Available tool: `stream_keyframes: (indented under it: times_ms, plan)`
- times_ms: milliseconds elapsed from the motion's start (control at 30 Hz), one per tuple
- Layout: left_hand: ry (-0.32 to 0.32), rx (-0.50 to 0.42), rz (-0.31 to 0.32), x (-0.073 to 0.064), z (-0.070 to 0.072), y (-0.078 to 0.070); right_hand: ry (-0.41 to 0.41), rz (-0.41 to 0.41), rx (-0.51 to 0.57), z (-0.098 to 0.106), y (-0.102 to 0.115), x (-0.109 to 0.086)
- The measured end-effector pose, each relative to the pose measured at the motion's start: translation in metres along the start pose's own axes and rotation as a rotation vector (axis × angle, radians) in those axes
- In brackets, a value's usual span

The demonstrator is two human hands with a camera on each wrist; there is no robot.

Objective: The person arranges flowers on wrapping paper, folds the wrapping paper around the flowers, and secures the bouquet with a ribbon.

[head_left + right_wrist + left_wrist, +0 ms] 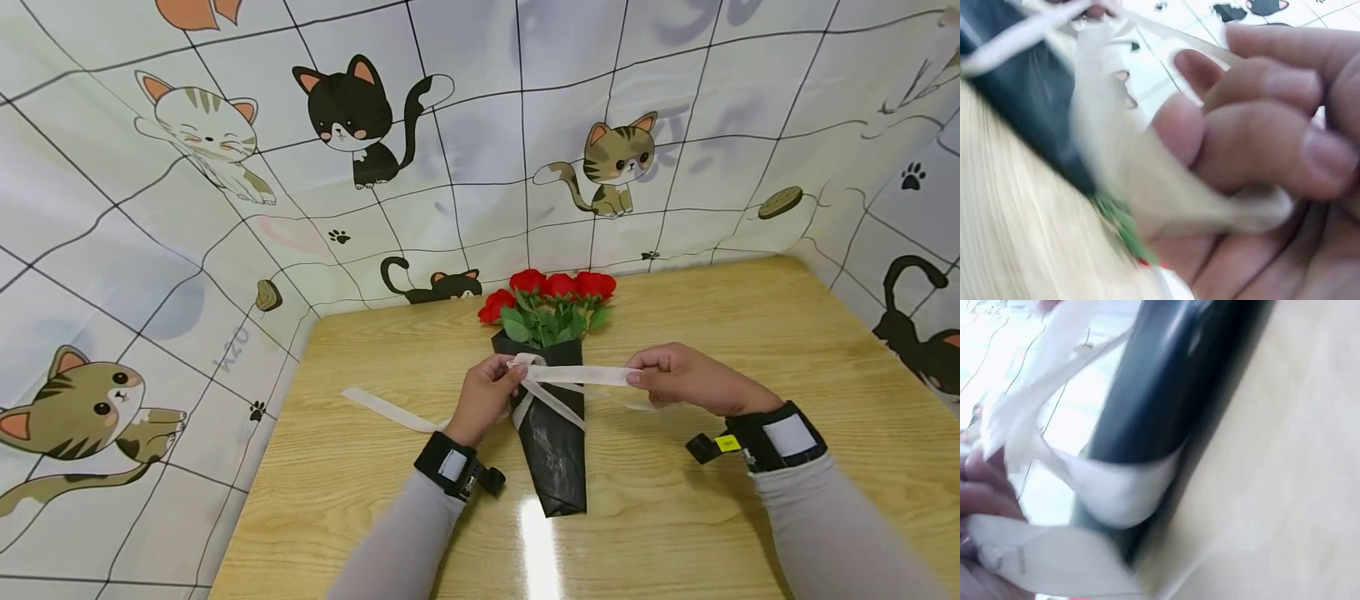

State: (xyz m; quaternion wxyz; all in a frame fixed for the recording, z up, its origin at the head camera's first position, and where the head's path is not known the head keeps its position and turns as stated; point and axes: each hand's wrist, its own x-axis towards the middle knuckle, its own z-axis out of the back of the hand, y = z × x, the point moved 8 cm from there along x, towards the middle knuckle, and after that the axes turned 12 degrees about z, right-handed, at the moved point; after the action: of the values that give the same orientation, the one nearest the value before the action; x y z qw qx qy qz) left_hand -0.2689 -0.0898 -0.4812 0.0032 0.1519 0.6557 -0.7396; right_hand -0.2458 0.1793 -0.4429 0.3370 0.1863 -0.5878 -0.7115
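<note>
A bouquet of red roses [561, 286] with green leaves, wrapped in black paper [553, 458], lies on the table with its blooms toward the wall. White ribbon [581, 375] goes round the wrapping, and a band of it [1129, 494] shows close up in the left wrist view. My left hand [487, 396] pinches the ribbon at the crossing over the upper wrapping. To the right of the bouquet, my right hand [686, 379] grips a length of ribbon between thumb and fingers, stretched nearly straight between both hands. In the right wrist view, ribbon [1147, 181] curves past the curled fingers [1266, 144].
A loose ribbon tail [393, 410] lies on the wooden table [337, 508] to the left of the left hand. Behind the table and at both sides hangs a white cloth [480, 133] printed with cartoon cats and grid lines.
</note>
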Motion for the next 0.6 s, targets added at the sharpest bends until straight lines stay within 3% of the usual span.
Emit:
stream_keyframes:
  times_ms: [233,433,600]
  plan:
    - [0.054,0.313,0.017,-0.007,0.031,-0.012,-0.069,-0.023,-0.144,0.033,0.007,-0.025]
    - [0.086,0.441,0.031,-0.013,0.054,-0.019,-0.15,-0.053,-0.249,0.056,0.003,-0.038]
    - [0.117,0.516,0.078,-0.014,0.066,-0.01,-0.219,-0.146,-0.285,0.074,-0.018,-0.054]
